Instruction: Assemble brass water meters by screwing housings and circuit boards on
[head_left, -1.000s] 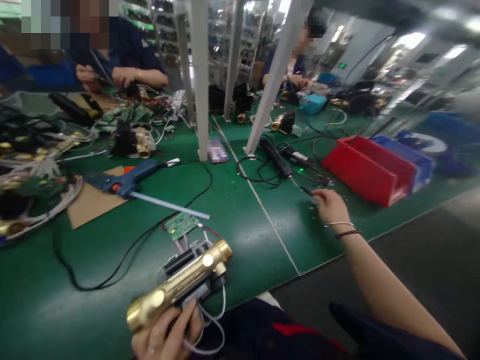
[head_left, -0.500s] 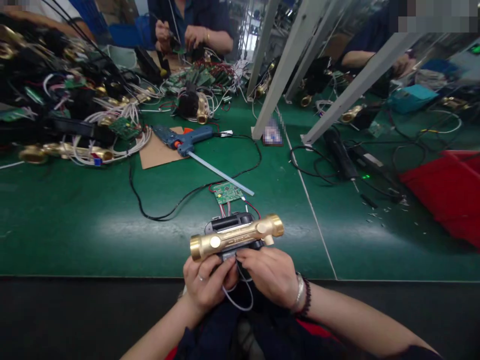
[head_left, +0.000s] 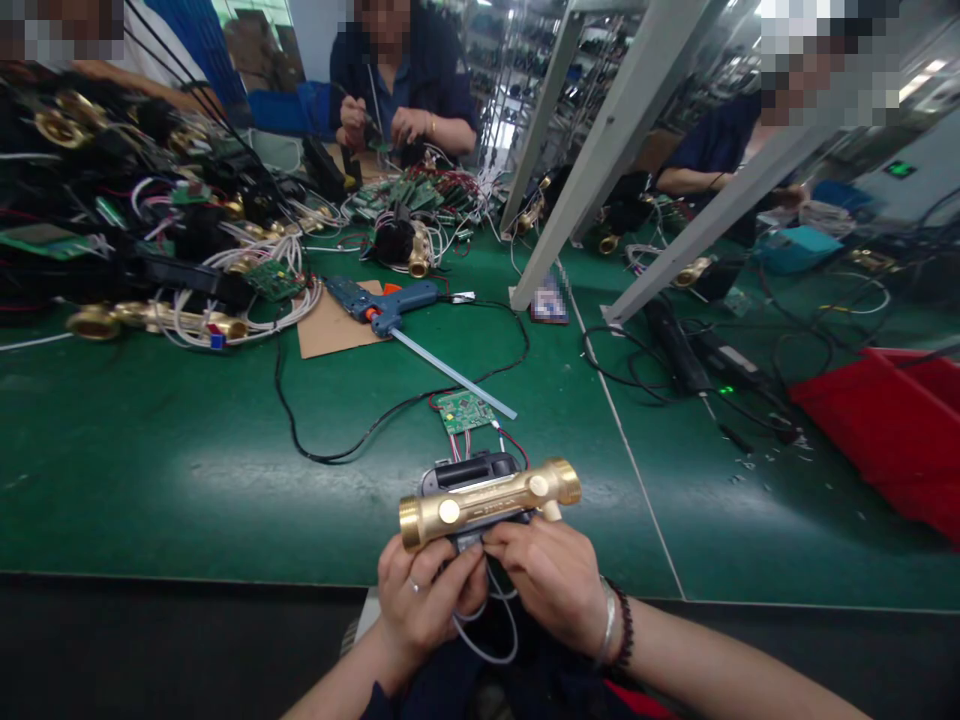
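A brass meter body [head_left: 491, 503] with threaded ends lies across a black housing [head_left: 469, 473] at the table's near edge. Short wires join the housing to a small green circuit board [head_left: 466, 411] behind it. My left hand [head_left: 431, 590] is closed on the near side of the housing, just below the brass body's left end. Beside it, my right hand [head_left: 555, 575] pinches at a small grey part on that near side; its fingertips hide what they grip. A thin grey cable [head_left: 495, 660] loops down between both hands.
A blue glue gun [head_left: 409, 303] with a long clear stick rests on cardboard [head_left: 337, 335]. Its black cord curves over the green table [head_left: 187, 480]. Brass bodies and cables are heaped at left. Grey posts [head_left: 600, 180], a black screwdriver-like tool [head_left: 679, 345] and a red bin [head_left: 885, 430] stand right. Co-workers sit opposite.
The camera has tilted up, so the whole scene sits lower and slightly right in the picture. Both hands keep nearly the same grip on the assembly.
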